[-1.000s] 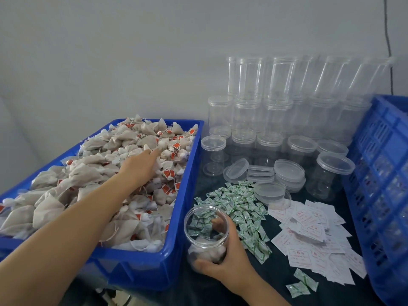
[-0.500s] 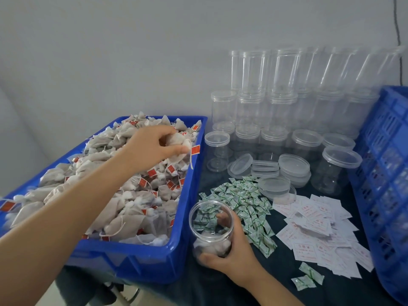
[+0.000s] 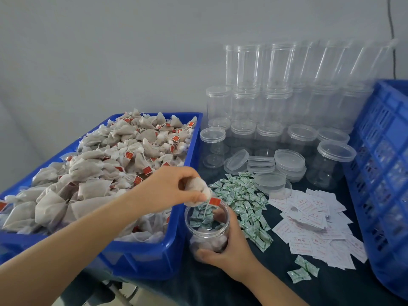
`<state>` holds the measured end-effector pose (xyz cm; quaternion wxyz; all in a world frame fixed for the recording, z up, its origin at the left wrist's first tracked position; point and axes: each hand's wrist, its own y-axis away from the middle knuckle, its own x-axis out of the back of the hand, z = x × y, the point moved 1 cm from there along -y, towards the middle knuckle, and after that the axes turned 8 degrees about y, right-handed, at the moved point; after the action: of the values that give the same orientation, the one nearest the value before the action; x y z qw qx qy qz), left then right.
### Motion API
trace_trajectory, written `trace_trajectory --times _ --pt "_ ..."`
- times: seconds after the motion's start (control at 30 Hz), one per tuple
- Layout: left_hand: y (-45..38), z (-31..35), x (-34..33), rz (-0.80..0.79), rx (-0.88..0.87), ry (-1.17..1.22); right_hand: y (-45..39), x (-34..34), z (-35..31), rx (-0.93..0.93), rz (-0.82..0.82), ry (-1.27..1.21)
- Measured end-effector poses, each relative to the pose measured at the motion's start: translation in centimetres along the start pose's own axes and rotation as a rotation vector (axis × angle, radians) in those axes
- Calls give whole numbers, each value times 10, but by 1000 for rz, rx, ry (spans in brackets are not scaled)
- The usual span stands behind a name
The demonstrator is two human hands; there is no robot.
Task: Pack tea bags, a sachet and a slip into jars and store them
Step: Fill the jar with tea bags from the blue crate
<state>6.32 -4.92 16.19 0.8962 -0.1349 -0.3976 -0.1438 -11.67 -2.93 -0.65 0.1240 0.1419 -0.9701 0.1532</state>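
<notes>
The left hand (image 3: pixel 174 188) has its fingers curled down around a tea bag (image 3: pixel 199 193), pinching it just above the open mouth of a clear jar (image 3: pixel 207 228); the bag's string and small red tag (image 3: pixel 214 201) dangle over the jar's rim. The right hand (image 3: pixel 229 250) wraps around the jar from its right side, thumb across the lower front and fingers behind, holding it upright on the dark surface (image 3: pixel 254 283). A few tea bags already lie at the bottom of the jar. Just to the left of the jar stands a blue bin (image 3: pixel 141 257) heaped with more tea bags (image 3: pixel 114 155), many showing red tags. To the right of the jar lies a pile of small green-and-white sachets (image 3: pixel 240 202), with two more sachets (image 3: pixel 302 269) lying apart near the front. Beyond them white printed slips (image 3: pixel 313 224) are spread loosely over the surface. Behind the sachets sit several loose clear lids (image 3: pixel 287 160), some stacked, and behind those stand rows of empty clear jars (image 3: pixel 265 102), stacked against the wall, the nearer ones capped. A blue crate (image 3: pixel 384 173) with slotted walls stands at the right edge.
</notes>
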Motion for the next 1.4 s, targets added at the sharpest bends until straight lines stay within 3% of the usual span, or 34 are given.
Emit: trace_trajectory --times 0.27,0.57,0.8,1.1,1.4 --pt "1 3 -19 -52 -37 -184 0 -1 4 -22 -4 7" --pt "-8 23 -39 -169 -201 -745 -2 -1 1 15 -3 -30" --pt "-14 31 -49 -228 -218 -951 -2 0 -3 41 5 -45" --pt "-14 36 -53 -347 -189 -1010 -3 0 -6 37 7 -53" --pt "-18 39 -65 -328 -135 -931 -2 0 -7 11 0 -74"
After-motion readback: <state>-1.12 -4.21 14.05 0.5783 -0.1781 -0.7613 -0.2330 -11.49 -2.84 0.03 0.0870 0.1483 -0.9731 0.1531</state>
